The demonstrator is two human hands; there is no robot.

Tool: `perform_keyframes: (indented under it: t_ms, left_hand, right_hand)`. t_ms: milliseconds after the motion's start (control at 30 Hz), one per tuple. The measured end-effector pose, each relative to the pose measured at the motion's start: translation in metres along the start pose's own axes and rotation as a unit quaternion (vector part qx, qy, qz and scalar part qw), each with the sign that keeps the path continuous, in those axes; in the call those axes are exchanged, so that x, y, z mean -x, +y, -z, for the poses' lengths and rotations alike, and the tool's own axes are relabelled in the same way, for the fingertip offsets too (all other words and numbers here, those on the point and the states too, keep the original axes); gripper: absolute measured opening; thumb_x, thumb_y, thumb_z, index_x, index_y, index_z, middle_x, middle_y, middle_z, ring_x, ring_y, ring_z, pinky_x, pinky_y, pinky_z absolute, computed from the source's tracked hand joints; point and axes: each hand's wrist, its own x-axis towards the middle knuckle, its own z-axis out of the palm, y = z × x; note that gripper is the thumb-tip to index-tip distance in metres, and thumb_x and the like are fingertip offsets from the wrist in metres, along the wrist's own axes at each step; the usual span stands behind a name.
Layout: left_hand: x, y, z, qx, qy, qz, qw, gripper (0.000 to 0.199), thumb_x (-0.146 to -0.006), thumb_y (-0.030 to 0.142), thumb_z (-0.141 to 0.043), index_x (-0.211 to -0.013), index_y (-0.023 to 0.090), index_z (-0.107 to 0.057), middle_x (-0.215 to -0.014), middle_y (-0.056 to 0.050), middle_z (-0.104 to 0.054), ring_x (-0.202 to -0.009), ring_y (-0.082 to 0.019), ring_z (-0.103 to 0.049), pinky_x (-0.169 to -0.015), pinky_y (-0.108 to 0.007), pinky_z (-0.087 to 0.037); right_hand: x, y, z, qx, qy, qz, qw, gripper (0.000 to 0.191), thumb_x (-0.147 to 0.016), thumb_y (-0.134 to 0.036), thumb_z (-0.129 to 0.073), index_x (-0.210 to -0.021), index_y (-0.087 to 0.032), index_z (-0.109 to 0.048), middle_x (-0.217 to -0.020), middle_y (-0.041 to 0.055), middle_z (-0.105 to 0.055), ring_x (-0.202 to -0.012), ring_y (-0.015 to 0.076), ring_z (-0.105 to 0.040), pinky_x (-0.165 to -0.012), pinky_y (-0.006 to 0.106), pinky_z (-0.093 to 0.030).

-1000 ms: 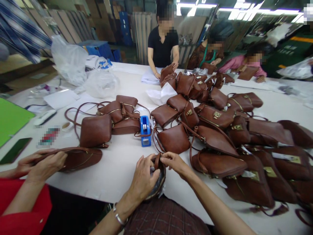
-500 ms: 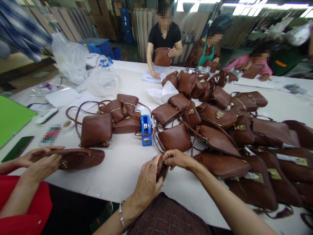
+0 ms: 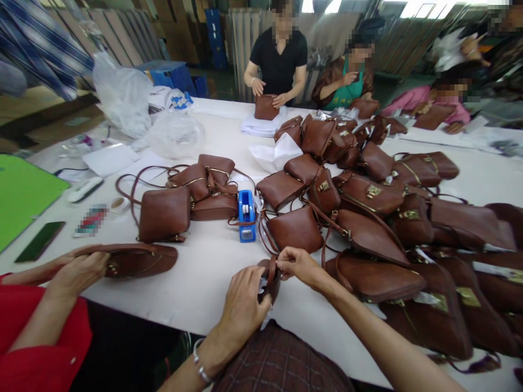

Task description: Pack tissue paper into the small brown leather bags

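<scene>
Head view: left fingers [image 3: 250, 282] around a leathery brown bag [image 3: 275, 287], right fingers [image 3: 289, 259] pinched on its narrow strap [image 3: 272, 270]

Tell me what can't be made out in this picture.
Head view: much of the held bag is hidden by the left hand.
Head view: whether the right hand grips the strap is too small to tell.
Head view: the far-right bags are cut off by the frame edge.

1. At six o'clock, our left hand [image 3: 241, 305] hides much of our brown leather item [image 3: 275, 285].
2. We cannot tell which part our right hand [image 3: 301, 267] pinches.
3. At nine o'clock, the edge crops the green board [image 3: 28, 190].
4. At ten, we see striped cloth [image 3: 41, 49] blurred and cropped.
</scene>
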Motion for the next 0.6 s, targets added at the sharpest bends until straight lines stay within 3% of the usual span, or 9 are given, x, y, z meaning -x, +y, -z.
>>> perform_keyframes:
  t_ms: [133,233,367,500,600]
  left_hand:
    - [-0.005,0.010,0.003,-0.059,-0.017,0.004,0.998,0.045,-0.072,0.026,-0.071,-0.113,0.021,-0.053,-0.112,-0.004,-0.059,-0.106,-0.026,-0.052,-0.095,-0.046,-0.044]
    - [-0.011,0.013,-0.001,-0.111,-0.030,0.006,0.993,0.029,-0.079,0.018,-0.062,-0.106,0.022,-0.055,-0.102,-0.003,-0.060,-0.095,-0.024,-0.056,-0.085,-0.042,-0.047]
    - [-0.014,0.011,-0.008,-0.127,-0.031,-0.004,0.991,0.029,-0.079,0.009,-0.054,-0.106,0.021,-0.056,-0.100,-0.004,-0.060,-0.094,-0.024,-0.056,-0.083,-0.039,-0.046]
    - [-0.011,0.006,-0.005,-0.039,-0.028,0.014,0.999,0.026,-0.078,0.004,-0.048,-0.097,0.019,-0.058,-0.095,-0.005,-0.060,-0.091,-0.023,-0.053,-0.082,-0.038,-0.046]
    - [-0.014,0.003,0.004,0.127,-0.026,0.033,0.991,0.025,-0.076,0.006,-0.051,-0.095,0.018,-0.059,-0.098,-0.004,-0.060,-0.095,-0.021,-0.053,-0.087,-0.034,-0.045]
  right_hand:
    - [0.011,0.008,-0.002,-0.046,0.091,-0.001,0.995,0.032,-0.060,-0.043,-0.071,-0.072,-0.015,-0.059,-0.064,-0.0004,-0.061,-0.059,0.0131,-0.057,-0.057,0.027,-0.050]
    - [0.019,0.008,-0.004,0.042,0.163,0.015,0.986,0.024,-0.067,-0.040,-0.066,-0.073,-0.016,-0.065,-0.070,0.0024,-0.065,-0.064,0.0154,-0.059,-0.056,0.026,-0.048]
    - [0.032,-0.006,-0.018,0.198,0.195,0.076,0.958,0.014,-0.076,-0.030,-0.059,-0.071,-0.019,-0.067,-0.074,0.0029,-0.067,-0.069,0.0162,-0.059,-0.067,0.028,-0.045]
    - [0.044,-0.018,-0.046,0.256,0.163,0.129,0.944,0.011,-0.075,-0.018,-0.057,-0.068,-0.020,-0.064,-0.075,0.0040,-0.066,-0.074,0.0171,-0.059,-0.071,0.028,-0.042]
    - [0.045,-0.014,-0.052,0.173,0.143,0.086,0.971,0.008,-0.072,-0.019,-0.059,-0.068,-0.020,-0.066,-0.072,0.0023,-0.066,-0.070,0.0160,-0.058,-0.067,0.027,-0.043]
